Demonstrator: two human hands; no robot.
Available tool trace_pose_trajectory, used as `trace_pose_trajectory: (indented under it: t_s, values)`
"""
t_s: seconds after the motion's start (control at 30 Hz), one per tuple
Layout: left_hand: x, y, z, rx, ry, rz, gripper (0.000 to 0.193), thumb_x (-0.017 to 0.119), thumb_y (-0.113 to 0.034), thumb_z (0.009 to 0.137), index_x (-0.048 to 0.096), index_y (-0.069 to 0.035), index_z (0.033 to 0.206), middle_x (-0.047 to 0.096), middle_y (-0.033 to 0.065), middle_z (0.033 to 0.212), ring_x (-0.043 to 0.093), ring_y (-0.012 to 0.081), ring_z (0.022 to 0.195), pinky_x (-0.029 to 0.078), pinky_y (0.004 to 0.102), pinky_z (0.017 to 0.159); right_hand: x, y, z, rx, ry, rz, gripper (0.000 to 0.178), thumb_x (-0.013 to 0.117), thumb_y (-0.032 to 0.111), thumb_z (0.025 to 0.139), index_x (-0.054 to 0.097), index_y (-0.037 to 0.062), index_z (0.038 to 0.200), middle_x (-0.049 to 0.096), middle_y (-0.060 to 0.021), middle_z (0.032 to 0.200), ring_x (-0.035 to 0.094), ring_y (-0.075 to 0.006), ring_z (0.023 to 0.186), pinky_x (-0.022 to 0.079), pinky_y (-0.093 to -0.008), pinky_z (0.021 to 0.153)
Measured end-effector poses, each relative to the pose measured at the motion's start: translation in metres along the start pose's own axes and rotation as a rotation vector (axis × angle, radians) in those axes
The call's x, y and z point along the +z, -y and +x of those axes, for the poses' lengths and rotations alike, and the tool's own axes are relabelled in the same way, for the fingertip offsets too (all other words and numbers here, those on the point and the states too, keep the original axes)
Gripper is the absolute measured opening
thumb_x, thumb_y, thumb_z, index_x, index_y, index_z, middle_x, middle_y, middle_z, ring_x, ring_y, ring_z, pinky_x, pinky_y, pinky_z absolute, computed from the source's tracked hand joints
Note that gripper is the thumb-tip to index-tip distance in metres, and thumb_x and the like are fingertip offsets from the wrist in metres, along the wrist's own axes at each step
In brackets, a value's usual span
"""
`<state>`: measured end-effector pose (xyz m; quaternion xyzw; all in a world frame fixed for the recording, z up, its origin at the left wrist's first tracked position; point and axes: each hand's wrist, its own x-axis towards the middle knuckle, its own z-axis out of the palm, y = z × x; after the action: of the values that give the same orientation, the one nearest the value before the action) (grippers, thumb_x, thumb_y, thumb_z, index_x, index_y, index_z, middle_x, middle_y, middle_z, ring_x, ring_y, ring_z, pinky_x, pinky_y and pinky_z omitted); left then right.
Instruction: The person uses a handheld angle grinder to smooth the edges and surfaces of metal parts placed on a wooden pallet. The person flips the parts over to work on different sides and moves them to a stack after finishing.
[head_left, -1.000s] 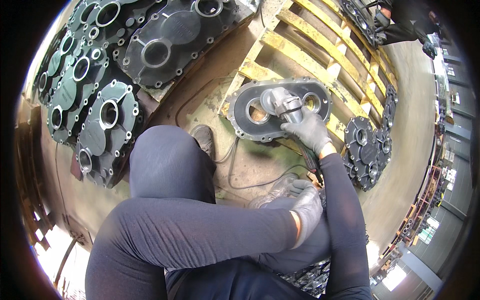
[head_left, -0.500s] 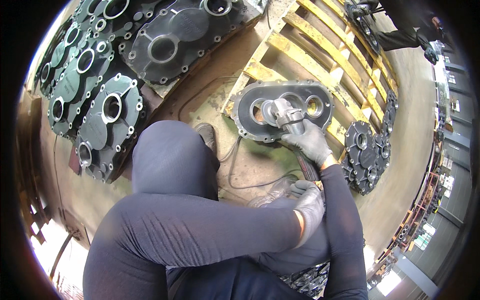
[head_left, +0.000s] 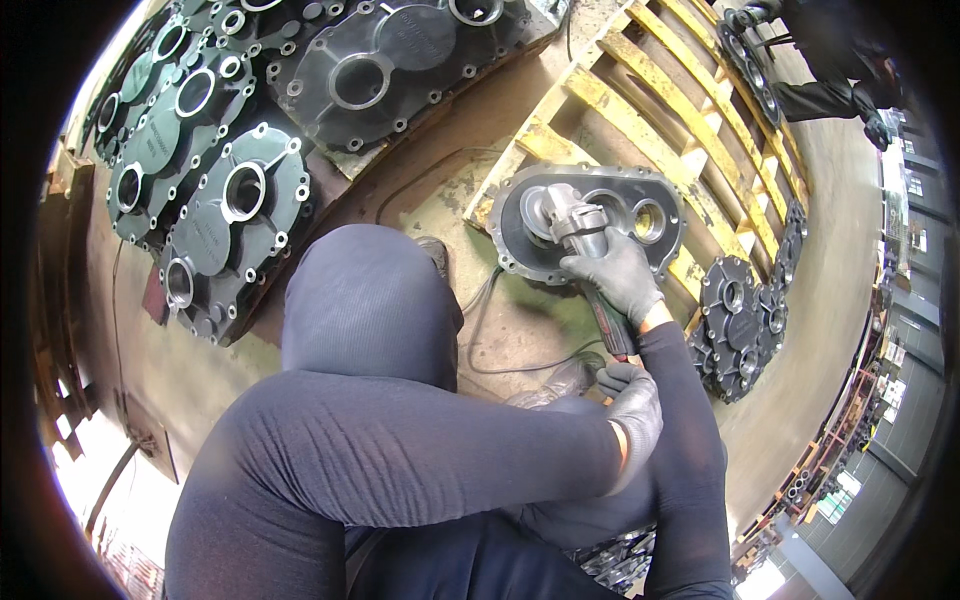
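Yellow pallet (head_left: 612,112) here, black housing (head_left: 628,184) over its near-left corner! Right hand (head_left: 620,275) wraps the grinder (head_left: 577,220); left hand (head_left: 632,400) curls close by, its hold unclear.

Downward head-worn fisheye, rather unclear rimward

"What does the grey metal angle grinder (head_left: 577,218) cover?"
"Part of the black oval metal casting (head_left: 590,180), around its left opening."
"Does the grey-gloved left hand (head_left: 635,402) grip anything?"
"Can't tell; its curled fingers (head_left: 614,379) hide that."
"And the dark shoe (head_left: 437,253)?"
"Mostly behind the navy fabric-covered knee (head_left: 370,300)."
"The black-clothed person (head_left: 832,55) at upper right?"
"Cut off above, by the picture's edge."
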<state>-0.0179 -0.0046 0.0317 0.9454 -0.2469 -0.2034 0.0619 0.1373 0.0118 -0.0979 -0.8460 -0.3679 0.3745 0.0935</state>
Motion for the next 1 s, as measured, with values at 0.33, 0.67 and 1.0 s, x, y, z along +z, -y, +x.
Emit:
trace_pose_trajectory:
  t_s: [0.33,0.67,1.0]
  values:
    - [0.0,0.005,-0.006,0.016,0.009,-0.018,0.038,0.065,-0.028,0.084,0.077,-0.001,0.107,0.074,0.0198,0.092,0.071,0.035,0.081,0.054,0.0531,0.072,0.001,0.037,-0.012,-0.007,0.125,-0.303,0.067,0.083,0.049,0.075,0.065,0.0021,0.119,0.074,-0.0268,0.11,0.071,-0.0425,0.108,0.054,-0.0487,0.097]
    - [0.005,0.002,-0.002,0.023,0.02,-0.084,0.036,0.061,-0.026,0.087,0.077,-0.001,0.108,0.075,0.0187,0.094,0.071,0.0355,0.081,0.053,0.057,0.072,0.006,0.004,-0.037,-0.141,0.091,-0.424,0.059,0.083,0.049,0.073,0.066,0.0033,0.107,0.074,-0.0256,0.102,0.072,-0.043,0.101,0.054,-0.0515,0.091]
    - [0.004,-0.005,-0.005,0.012,-0.009,0.016,0.037,0.063,-0.026,0.087,0.077,0.0,0.109,0.074,0.0204,0.098,0.07,0.0357,0.086,0.054,0.0554,0.076,-0.016,-0.015,-0.036,-0.211,-0.121,-0.499,0.059,0.083,0.042,0.075,0.059,0.0051,0.115,0.073,-0.022,0.103,0.073,-0.0414,0.094,0.057,-0.0495,0.084]
